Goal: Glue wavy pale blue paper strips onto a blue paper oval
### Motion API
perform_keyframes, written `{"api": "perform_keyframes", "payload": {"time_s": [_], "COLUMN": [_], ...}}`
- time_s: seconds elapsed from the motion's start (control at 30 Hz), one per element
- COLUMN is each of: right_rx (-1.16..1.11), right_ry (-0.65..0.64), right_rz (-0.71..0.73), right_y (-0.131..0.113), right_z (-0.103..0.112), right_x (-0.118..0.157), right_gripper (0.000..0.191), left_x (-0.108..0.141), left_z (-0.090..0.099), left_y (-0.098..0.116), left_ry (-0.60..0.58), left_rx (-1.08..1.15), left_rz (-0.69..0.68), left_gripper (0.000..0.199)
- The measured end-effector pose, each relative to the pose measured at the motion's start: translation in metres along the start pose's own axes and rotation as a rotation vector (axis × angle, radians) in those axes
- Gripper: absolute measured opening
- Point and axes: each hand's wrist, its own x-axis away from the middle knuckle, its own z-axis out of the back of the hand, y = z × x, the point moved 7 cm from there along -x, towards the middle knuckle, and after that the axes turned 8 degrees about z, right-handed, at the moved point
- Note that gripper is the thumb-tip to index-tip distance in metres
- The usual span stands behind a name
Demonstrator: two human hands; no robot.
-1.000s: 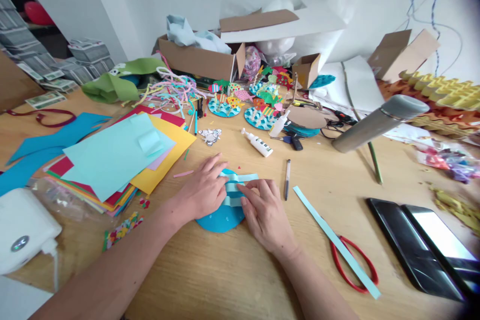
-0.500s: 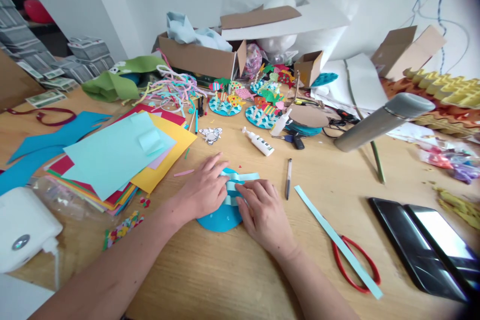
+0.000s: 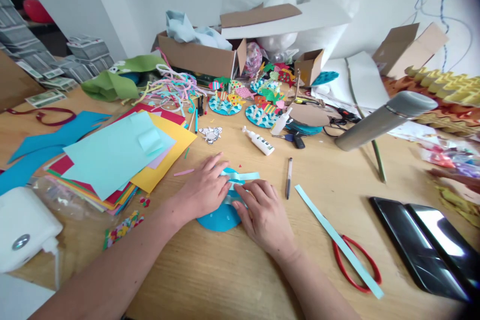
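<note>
Blue disc (image 3: pixel 218 220) lies on the worktop (image 3: pixel 202 275) between the hands: left hand (image 3: pixel 202 190), fingers slightly spread, at its edge; right hand (image 3: pixel 266 215), fingers bent at pale strips (image 3: pixel 249 176), pinch undeterminable.

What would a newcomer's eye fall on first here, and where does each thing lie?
Probably the left hand and right hand in the centre, both at a bright blue disc with pale strips across it. Beyond them, colourful paper fish stand out above wavy-topped discs towards the back of the table. A stack of coloured paper at left and red handles under a loose pale strip at right may also catch the eye.
</note>
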Motion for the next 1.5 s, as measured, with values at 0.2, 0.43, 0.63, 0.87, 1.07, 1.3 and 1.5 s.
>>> {"api": "perform_keyframes", "payload": {"time_s": [0.2, 0.43, 0.63, 0.87, 1.07, 1.3, 1.5], "right_rx": [0.035, 0.088, 0.101, 0.093, 0.017, -0.049, -0.007], "right_ry": [-0.025, -0.067, -0.096, -0.090, -0.090, -0.007, 0.003], "right_rz": [0.029, 0.039, 0.015, 0.009, -0.053, -0.074, -0.060], "right_y": [-0.0022, -0.0028, -0.0027, -0.0021, 0.0030, 0.0060, 0.0036], "right_z": [-0.0006, -0.0041, -0.0068, -0.0064, -0.0074, -0.0029, 0.0013], "right_x": [-0.0003, -0.0010, -0.0010, -0.0010, 0.0006, 0.0006, -0.0003], "right_gripper": [0.035, 0.037, 0.038, 0.040, 0.040, 0.038, 0.034], "left_x": [-0.0001, 0.0005, 0.0015, 0.0016, 0.0005, 0.0019, 0.0026], "left_z": [-0.0002, -0.0023, -0.0053, -0.0050, -0.0045, -0.0026, -0.0041], "left_y": [-0.0004, -0.0005, -0.0017, -0.0016, -0.0022, -0.0018, -0.0019], "left_ry": [0.003, 0.014, 0.009, 0.014, 0.007, -0.009, -0.011], "left_rx": [-0.010, -0.008, -0.019, -0.026, -0.019, -0.005, -0.016], "left_rz": [-0.013, -0.014, -0.021, -0.029, -0.015, -0.001, -0.018], "left_gripper": [0.034, 0.032, 0.032, 0.030, 0.030, 0.029, 0.029]}}
